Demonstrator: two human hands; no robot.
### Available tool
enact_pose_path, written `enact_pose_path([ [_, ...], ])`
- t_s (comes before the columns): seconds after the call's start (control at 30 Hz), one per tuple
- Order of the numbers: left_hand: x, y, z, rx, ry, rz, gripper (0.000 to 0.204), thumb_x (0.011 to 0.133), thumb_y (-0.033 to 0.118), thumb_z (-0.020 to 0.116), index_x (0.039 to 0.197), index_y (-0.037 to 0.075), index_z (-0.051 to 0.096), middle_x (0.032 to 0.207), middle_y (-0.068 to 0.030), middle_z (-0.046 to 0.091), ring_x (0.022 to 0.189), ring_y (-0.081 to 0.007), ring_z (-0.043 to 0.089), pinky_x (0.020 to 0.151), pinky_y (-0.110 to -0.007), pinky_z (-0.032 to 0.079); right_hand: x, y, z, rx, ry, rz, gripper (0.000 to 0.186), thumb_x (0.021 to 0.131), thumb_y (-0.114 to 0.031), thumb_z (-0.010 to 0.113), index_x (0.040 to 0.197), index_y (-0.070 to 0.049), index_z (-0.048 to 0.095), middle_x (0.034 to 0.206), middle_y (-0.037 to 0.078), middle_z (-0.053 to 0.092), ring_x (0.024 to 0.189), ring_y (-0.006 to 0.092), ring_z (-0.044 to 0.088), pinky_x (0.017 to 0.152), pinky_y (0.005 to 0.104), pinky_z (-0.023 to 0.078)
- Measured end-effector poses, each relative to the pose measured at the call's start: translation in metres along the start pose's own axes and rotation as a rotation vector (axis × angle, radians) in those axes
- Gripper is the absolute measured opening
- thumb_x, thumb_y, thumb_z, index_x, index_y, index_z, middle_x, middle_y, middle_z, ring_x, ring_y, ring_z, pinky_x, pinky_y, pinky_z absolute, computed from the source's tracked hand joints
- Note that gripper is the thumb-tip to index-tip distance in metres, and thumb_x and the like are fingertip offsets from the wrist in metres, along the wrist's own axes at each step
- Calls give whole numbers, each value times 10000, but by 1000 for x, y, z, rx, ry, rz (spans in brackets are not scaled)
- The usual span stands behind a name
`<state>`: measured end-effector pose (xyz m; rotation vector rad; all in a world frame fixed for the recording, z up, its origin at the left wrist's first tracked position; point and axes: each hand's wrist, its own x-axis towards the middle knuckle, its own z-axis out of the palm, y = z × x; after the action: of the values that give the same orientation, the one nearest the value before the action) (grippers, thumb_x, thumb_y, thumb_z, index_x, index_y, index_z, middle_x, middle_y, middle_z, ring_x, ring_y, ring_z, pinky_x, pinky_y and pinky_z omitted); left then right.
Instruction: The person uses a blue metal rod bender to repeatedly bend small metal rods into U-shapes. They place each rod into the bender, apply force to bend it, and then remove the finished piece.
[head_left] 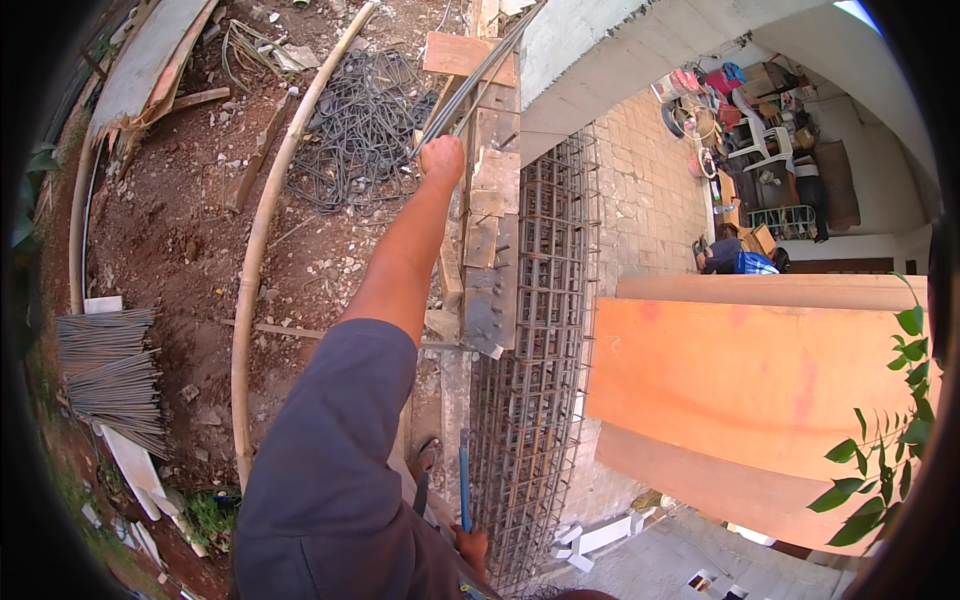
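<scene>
My left hand (441, 156) is stretched forward, closed on a bundle of thin grey metal rods (478, 78) that slants up to the right, beside a narrow timber formwork (490, 280) with nails or pins in it. Low in the view, my right hand (470, 548) grips a long blue tool handle (464, 480). Right of the formwork runs a long rusty rebar cage (535, 330). A tangled pile of grey wire or ties (355, 125) lies on the soil left of my left hand. My sandalled foot (428, 458) shows beside the blue handle.
A curved pale pole (258, 240) crosses the rubble-strewn soil (180, 230). Cut rods (110, 380) are stacked at left. Large orange plywood sheets (740, 380) lie right of the cage, near leafy branches (865, 500). Beyond are paving (640, 170), a concrete beam (590, 60) and clutter with a white chair (760, 145).
</scene>
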<state>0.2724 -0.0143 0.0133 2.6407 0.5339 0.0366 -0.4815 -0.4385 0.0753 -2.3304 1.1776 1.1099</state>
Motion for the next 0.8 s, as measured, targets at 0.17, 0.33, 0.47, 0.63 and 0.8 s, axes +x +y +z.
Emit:
enact_pose_path([
  [0.17,-3,16,-27,-280,-121,40,238,894,252,776,984,34,801,883,-132,748,785,-258,727,691,-394,569,-16,-4,-3,12,22,28,617,754,-563,821,864,43,793,789,267,746,811,402,767,796,508,567],
  [0.33,-58,35,-90,-945,-825,49,377,854,344,892,1036,25,808,784,-43,589,697,-135,543,661,-319,530,12,12,5,-13,31,-43,643,754,-578,812,910,45,797,846,293,752,881,425,771,820,520,565],
  [0.47,-172,15,-69,-1039,-882,117,374,876,315,900,740,62,661,712,-4,551,686,-118,502,657,-331,474,45,-2,-11,-118,-44,-107,600,810,-592,754,988,-23,817,934,292,762,961,454,761,862,520,567],
  [0.63,-372,33,-61,-996,-946,212,460,859,408,902,823,7,681,1130,-108,596,1089,-223,560,937,-401,471,84,-6,-18,-165,25,-256,683,751,-595,825,901,70,788,846,308,749,864,419,775,801,513,572],
  [0.8,-507,58,8,-1205,-703,251,515,828,362,917,759,-11,568,854,-75,533,697,-183,525,722,-393,485,93,-29,-43,-118,16,-390,653,750,-582,820,896,54,793,858,291,756,872,427,769,828,503,580],
])
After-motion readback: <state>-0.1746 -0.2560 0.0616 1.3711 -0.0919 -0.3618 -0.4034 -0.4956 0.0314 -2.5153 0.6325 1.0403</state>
